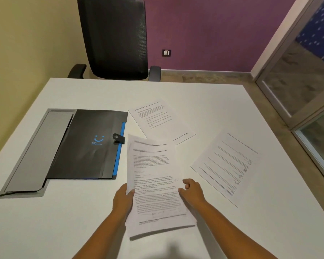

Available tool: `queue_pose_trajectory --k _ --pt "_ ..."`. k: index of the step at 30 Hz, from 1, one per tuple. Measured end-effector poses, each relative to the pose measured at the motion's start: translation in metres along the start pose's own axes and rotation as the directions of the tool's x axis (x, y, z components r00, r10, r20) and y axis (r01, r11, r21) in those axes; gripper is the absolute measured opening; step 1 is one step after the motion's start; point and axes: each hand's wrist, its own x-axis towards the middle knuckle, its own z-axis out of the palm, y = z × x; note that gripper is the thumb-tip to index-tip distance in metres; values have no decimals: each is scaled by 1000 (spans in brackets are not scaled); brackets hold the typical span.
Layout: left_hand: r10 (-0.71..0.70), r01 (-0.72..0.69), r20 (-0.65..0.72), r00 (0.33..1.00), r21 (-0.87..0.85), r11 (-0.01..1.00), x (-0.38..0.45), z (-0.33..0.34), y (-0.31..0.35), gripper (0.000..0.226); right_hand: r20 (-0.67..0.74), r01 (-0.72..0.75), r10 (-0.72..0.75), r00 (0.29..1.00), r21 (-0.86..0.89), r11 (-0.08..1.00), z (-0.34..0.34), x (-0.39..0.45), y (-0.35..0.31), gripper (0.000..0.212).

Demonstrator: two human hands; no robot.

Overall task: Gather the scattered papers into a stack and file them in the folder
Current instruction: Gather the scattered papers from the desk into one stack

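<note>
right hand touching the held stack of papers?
Touching. The head view shows the right hand gripping the right edge of the held stack, thumb on the top sheet.

A black mesh chair (113, 37) faces the white table (204, 98) — walls yellow (32, 38) and purple (209, 30).

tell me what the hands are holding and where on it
Both hands hold the stack of printed papers: the left hand pinches its left edge, the right hand grips its right edge, both about halfway along.
</note>
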Motion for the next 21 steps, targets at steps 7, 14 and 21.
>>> queue_pose_trajectory --k 7,14,21 --pt "139 -126 100 985 -122 984 -4 -10 20 16 159 -73 -9 987 505 860 -31 -4 -13 33" --pt "395 -389 -21 918 -229 892 -6 -16 57 27 -133 361 -342 930 502 786 -70 -27 -52 27" --pt "500 -483 92 861 -158 861 -17 -17 80 38 -118 374 -359 926 434 820 -77 -29 -47 28"
